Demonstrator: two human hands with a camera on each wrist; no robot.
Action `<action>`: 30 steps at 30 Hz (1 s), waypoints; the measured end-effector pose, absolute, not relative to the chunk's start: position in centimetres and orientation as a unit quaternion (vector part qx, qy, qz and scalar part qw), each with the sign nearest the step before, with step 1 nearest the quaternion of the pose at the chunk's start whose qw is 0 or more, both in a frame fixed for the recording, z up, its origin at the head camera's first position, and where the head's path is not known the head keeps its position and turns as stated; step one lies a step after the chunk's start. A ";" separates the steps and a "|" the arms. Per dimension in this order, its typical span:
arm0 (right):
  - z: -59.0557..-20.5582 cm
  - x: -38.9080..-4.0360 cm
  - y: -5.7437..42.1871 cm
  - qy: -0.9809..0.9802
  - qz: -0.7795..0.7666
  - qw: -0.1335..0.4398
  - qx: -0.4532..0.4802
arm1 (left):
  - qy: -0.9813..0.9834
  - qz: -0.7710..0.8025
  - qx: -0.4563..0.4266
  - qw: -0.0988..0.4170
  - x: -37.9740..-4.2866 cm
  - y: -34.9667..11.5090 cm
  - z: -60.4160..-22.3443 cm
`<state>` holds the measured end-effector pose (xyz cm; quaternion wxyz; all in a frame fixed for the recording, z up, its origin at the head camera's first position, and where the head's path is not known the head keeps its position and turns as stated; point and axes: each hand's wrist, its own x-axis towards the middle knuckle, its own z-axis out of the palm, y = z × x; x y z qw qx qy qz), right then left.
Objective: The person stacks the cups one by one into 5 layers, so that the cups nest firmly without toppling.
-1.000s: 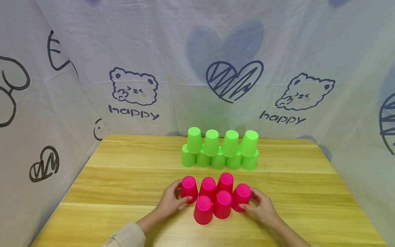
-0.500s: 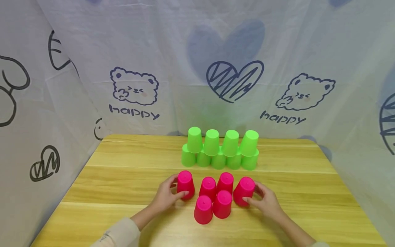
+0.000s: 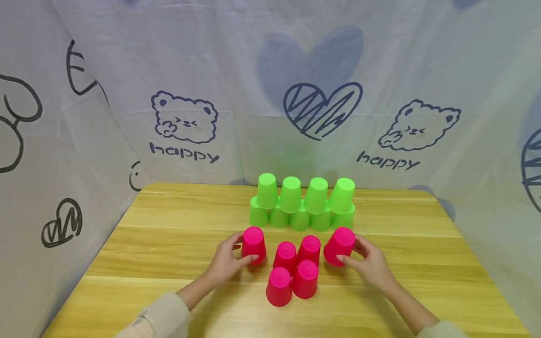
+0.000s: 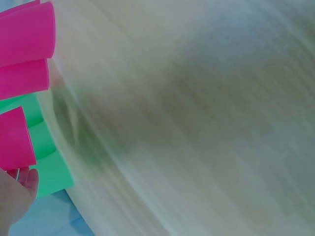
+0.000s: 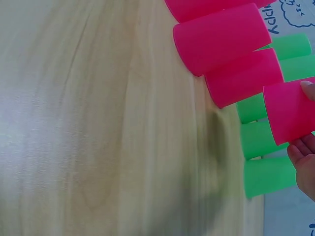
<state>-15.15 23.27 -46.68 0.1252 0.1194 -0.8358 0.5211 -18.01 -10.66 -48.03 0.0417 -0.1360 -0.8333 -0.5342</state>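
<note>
Pinched between the thumb and fingers of my left hand [image 3: 229, 259] is an upside-down pink cup [image 3: 253, 245], left of the pink group. My right hand [image 3: 372, 264] grips another upside-down pink cup [image 3: 340, 247] on the right, tilted a little. In the right wrist view that cup [image 5: 290, 112] hangs off the table with fingers below it and the thumb on top. Between the hands several pink cups stand upside down, among them a front left cup [image 3: 279, 286] and a front right cup [image 3: 305, 279]. The left wrist view shows the left hand [image 4: 17, 194] at its cup's rim.
Behind the pink cups stands a two-level wall of green cups, its upper row [image 3: 290, 194] resting on a lower row [image 3: 300, 218]. The wooden table [image 3: 169, 225] ends at a white printed cloth [image 3: 249, 131] at the back.
Both hands have drawn the outer pink cups away from the group, the left one to the left and back, the right one to the right and back. The other cups stay put.
</note>
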 end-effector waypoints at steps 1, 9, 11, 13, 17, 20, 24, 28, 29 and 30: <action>-46.5 -15.2 23.3 -0.833 0.524 0.128 0.122 | -0.834 -0.532 -0.137 0.043 -18.1 -10.6 -47.8; -45.8 -15.5 23.1 -0.827 0.533 0.130 0.125 | -0.836 -0.529 -0.137 0.040 -18.5 -10.2 -46.4; -45.6 -15.7 23.2 -0.831 0.527 0.126 0.121 | -0.837 -0.528 -0.138 0.039 -18.5 -10.2 -46.2; -45.4 -15.9 23.2 -0.837 0.522 0.122 0.115 | -0.838 -0.526 -0.138 0.039 -18.6 -10.1 -45.9; -44.9 -16.1 23.2 -0.844 0.513 0.117 0.106 | -0.837 -0.527 -0.142 0.046 -18.8 -9.9 -45.3; -44.4 -16.2 23.1 -0.843 0.512 0.122 0.109 | -0.835 -0.529 -0.145 0.050 -19.1 -9.6 -44.8; -43.5 -16.4 22.9 -0.846 0.504 0.126 0.119 | -0.837 -0.524 -0.150 0.052 -19.4 -9.1 -44.1; -42.4 -16.7 22.7 -0.852 0.492 0.126 0.125 | -0.837 -0.521 -0.159 0.057 -19.7 -8.8 -43.2; -42.1 -16.8 22.6 -0.852 0.491 0.127 0.126 | -0.836 -0.523 -0.159 0.057 -19.8 -8.8 -43.0; -41.9 -17.0 22.5 -0.852 0.490 0.130 0.127 | -0.835 -0.523 -0.160 0.059 -19.9 -8.7 -42.7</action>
